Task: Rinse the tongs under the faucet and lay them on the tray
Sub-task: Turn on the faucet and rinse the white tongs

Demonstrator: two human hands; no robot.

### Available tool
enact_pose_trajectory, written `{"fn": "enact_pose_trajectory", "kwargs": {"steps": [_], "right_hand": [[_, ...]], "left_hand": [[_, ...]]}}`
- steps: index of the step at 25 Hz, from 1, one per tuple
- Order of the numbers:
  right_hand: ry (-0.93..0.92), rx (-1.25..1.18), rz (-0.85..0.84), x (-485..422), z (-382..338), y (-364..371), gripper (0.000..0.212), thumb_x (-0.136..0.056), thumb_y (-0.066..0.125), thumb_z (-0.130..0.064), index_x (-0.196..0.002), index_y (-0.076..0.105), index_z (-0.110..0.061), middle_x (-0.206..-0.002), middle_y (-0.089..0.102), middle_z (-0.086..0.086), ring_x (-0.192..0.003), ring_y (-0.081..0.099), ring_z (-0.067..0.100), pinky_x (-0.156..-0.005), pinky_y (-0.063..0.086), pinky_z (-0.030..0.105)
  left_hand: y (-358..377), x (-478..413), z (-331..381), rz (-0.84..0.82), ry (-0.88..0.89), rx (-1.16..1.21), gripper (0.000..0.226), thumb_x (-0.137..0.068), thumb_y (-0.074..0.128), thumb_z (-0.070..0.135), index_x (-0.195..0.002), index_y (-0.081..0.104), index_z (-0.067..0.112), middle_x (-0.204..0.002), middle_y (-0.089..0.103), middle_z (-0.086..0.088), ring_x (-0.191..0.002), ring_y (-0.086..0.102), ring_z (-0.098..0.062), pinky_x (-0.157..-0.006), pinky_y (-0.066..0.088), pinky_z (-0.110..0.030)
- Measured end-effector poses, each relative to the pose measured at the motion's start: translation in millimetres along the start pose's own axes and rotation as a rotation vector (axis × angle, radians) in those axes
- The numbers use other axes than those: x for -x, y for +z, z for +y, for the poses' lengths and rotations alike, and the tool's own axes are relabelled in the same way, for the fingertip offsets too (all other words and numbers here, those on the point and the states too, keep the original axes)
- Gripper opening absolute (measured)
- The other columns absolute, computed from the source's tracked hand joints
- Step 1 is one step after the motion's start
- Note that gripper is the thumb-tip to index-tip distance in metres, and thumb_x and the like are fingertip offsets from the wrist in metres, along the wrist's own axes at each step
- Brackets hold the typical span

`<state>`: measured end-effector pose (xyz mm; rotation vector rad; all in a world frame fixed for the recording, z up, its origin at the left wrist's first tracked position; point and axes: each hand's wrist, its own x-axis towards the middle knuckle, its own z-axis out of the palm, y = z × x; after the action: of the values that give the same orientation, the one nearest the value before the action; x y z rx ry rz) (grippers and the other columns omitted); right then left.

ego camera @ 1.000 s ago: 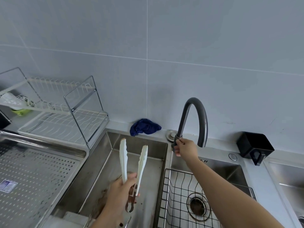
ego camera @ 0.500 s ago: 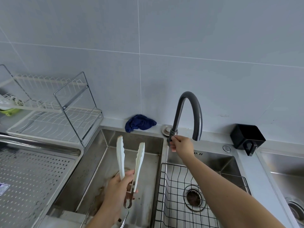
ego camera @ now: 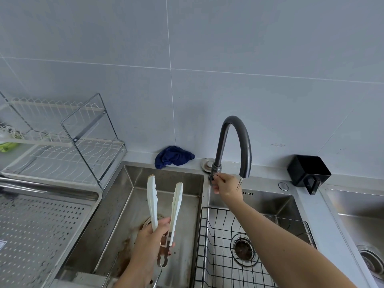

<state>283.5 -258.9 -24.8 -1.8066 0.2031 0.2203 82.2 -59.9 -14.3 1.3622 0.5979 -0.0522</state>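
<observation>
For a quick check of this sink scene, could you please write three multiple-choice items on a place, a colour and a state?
1. Where does the cloth lie?
A. on the counter behind the left basin
B. in the wire basket
C. on the dish rack

2. What colour are the arms of the tongs?
A. black
B. white
C. red

3. What is the right hand doing?
A. holding the tongs
B. resting in the wire basket
C. gripping the base of the faucet

Answers: 1 A, the blue cloth sits at the wall by the basin's back edge. 2 B, both arms are white above the left hand. 3 C, its fingers close on the lever at the faucet's foot.
</observation>
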Motion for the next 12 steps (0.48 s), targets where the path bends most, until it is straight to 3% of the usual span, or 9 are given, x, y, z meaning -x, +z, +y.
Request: {"fn": "enact_pose_trajectory", "kwargs": {"steps": [4, 7, 9, 12], "right_hand": [[0.027, -0.050, -0.025, 2, 1, 0, 0.019, -0.104, 0.056, -0.012, -0.112, 0.072, -0.005, -0.078, 0.068, 0.008, -0.064, 0.060, 0.018, -0.064, 0.055, 0.033], [0.004, -0.054, -0.048, 14, 8, -3, 0.021, -0.105, 0.054, -0.019, -0.124, 0.062, -0.023, -0.094, 0.074, 0.007, -0.073, 0.068, 0.020, -0.072, 0.062, 0.039], [0.029, -0.056, 0.010, 27, 14, -6, 0.017, -0.105, 0.056, -0.023, -0.120, 0.063, -0.027, -0.098, 0.076, 0.004, -0.077, 0.074, 0.019, -0.072, 0.065, 0.037], [0.086, -0.172, 0.044, 50, 28, -7, 0.019, -0.105, 0.055, -0.019, -0.102, 0.073, -0.012, -0.095, 0.078, 0.015, -0.076, 0.074, 0.021, -0.069, 0.063, 0.032]], "left_hand": [[2, 0, -2, -0.007, -0.011, 0.010, 0.020, -0.092, 0.066, 0.016, -0.094, 0.082, 0.026, -0.084, 0.072, -0.024, -0.062, 0.066, -0.024, -0.055, 0.055, -0.034], [7, 1, -5, -0.018, -0.035, 0.043, 0.024, -0.091, 0.067, 0.009, -0.091, 0.083, 0.026, -0.073, 0.069, -0.018, -0.056, 0.064, -0.025, -0.054, 0.058, -0.039], [11, 3, -8, -0.033, -0.033, 0.008, 0.022, -0.091, 0.068, 0.009, -0.093, 0.083, 0.025, -0.070, 0.067, -0.016, -0.057, 0.063, -0.025, -0.052, 0.057, -0.039], [22, 4, -12, -0.043, -0.011, -0.063, 0.020, -0.091, 0.069, 0.009, -0.095, 0.083, 0.022, -0.065, 0.062, -0.015, -0.056, 0.061, -0.024, -0.046, 0.051, -0.033]]}}
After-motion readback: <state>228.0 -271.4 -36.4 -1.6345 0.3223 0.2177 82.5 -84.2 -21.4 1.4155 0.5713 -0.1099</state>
